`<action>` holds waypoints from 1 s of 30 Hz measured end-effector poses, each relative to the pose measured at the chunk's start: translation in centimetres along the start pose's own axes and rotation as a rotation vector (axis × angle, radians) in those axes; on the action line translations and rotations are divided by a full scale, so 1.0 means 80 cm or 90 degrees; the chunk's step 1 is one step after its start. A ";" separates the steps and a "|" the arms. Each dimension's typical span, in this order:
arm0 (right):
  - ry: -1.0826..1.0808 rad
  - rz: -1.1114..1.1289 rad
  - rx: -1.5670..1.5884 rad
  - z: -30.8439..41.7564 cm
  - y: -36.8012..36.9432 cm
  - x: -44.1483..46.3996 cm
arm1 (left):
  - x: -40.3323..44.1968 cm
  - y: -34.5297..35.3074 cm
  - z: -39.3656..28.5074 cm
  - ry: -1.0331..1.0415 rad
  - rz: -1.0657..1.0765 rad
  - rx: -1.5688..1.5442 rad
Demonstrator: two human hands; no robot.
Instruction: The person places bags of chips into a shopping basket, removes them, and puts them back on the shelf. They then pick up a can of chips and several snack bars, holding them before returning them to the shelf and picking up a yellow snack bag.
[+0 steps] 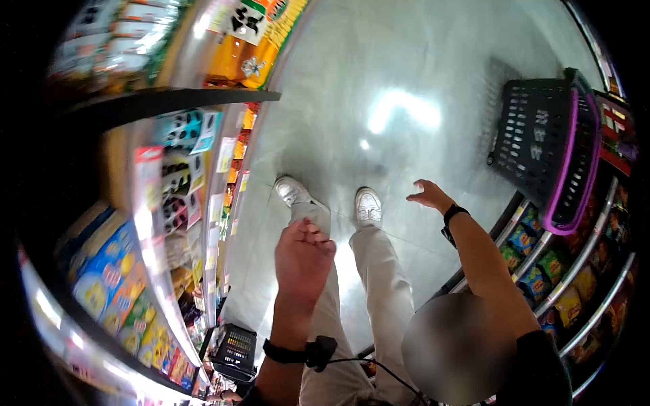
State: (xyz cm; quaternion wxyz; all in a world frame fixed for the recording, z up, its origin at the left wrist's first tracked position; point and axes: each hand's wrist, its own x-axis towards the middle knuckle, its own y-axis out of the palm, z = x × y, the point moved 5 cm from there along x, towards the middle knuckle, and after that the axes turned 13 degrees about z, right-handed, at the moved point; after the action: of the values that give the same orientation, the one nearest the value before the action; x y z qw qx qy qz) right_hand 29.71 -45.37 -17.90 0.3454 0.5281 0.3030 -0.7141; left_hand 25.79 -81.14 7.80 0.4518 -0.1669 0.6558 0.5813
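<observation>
My left hand (305,260) is raised over my left trouser leg, its fingers curled inward; no object shows in it. A dark band with a small device and a cable sits on that wrist. My right hand (430,195) hangs above the floor to the right of my shoes, thumb and fingers apart and holding nothing. It wears a black wristband (455,215). A black basket (531,128) with a purple rim stands at the right, some way beyond my right hand. My white shoes (367,206) rest on the grey floor (325,128).
Shelves with colourful packets (112,271) and hanging packs (183,169) line the left side. Racks of snack bags (552,271) run along the right. Another dark basket (237,348) is at the lower left, near part of a person's arm (229,394). A blurred round patch covers the lower right.
</observation>
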 end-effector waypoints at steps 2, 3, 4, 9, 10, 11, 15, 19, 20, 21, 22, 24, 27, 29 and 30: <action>-0.002 -0.045 0.066 -0.013 0.022 0.083 | 0.055 -0.022 0.011 -0.012 -0.038 0.001; -0.007 -0.101 0.122 -0.022 0.030 0.115 | 0.077 -0.034 0.017 -0.030 -0.032 -0.017; 0.002 -0.145 0.106 -0.026 0.033 0.146 | 0.094 -0.044 0.024 -0.044 -0.040 -0.027; 0.292 -0.262 0.281 0.009 0.022 0.211 | 0.132 -0.082 0.035 -0.122 -0.064 -0.061; 0.305 -0.262 0.359 0.014 0.020 0.219 | 0.133 -0.078 0.034 -0.145 -0.066 -0.006; 0.316 -0.265 0.436 0.016 0.019 0.232 | 0.136 -0.078 0.029 -0.167 -0.064 0.050; 0.342 -0.185 0.450 0.024 0.022 0.271 | 0.145 -0.090 0.008 -0.230 -0.046 0.190; 0.355 -0.177 0.517 0.047 0.014 0.267 | 0.162 -0.085 -0.008 -0.262 -0.053 0.261; 0.350 -0.187 0.546 0.046 0.011 0.275 | 0.170 -0.077 -0.014 -0.266 -0.034 0.278; 0.377 -0.207 0.536 0.046 0.011 0.279 | 0.171 -0.072 -0.015 -0.266 -0.038 0.271; 0.379 -0.214 0.542 0.037 0.018 0.287 | 0.179 -0.066 -0.020 -0.256 -0.033 0.346; 0.385 -0.223 0.543 0.031 0.021 0.292 | 0.202 -0.045 -0.028 -0.245 -0.013 0.471; 0.443 -0.155 0.450 0.015 0.027 0.304 | 0.232 -0.033 -0.024 -0.269 0.035 0.622; 0.421 -0.162 0.516 0.027 0.019 0.290 | 0.261 -0.034 -0.013 -0.230 0.085 0.665; 0.431 -0.162 0.526 0.026 0.021 0.294 | 0.278 -0.030 -0.006 -0.228 0.103 0.715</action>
State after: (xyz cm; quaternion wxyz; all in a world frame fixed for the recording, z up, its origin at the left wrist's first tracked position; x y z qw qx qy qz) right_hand 25.13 -52.06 -40.10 -0.0967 0.7793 0.1532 -0.5999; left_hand 15.43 -75.43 -11.18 0.5288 0.2485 0.7873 0.1969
